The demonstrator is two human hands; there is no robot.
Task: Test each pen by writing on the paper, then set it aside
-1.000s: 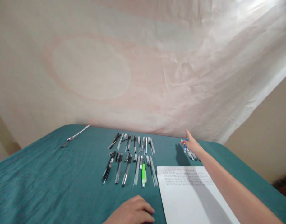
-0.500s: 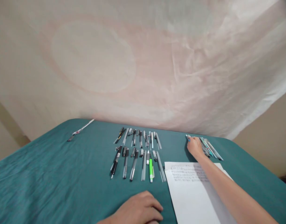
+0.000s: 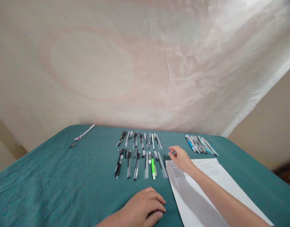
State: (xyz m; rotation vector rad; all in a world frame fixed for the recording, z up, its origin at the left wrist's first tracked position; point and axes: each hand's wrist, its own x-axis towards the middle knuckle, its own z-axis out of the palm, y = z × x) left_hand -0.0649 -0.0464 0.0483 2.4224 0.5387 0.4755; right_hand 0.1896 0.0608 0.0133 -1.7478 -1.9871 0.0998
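My right hand [image 3: 180,157] is raised over the top left part of the written paper [image 3: 206,189], fingers apart and holding nothing. Just left of it lie the front-row pens, with a clear pen [image 3: 162,165] closest. A bright green pen [image 3: 153,168] lies in that row, its cap off. My left hand [image 3: 145,205] rests on the cloth below the rows, palm down, fingers slightly bent and apart, with nothing seen in it. At the back right lies a group of capped pens [image 3: 200,145], a blue one [image 3: 189,145] at its left end.
Uncapped pens with caps beside them fill the back row [image 3: 142,140]. A long thin white item [image 3: 83,135] lies at the far left. A green cloth [image 3: 64,183] covers the table, and a pale sheet [image 3: 149,63] hangs behind.
My right hand has let go of the blue pen in the right-hand group and moved left toward the pen rows. My left hand has stayed in about the same place.
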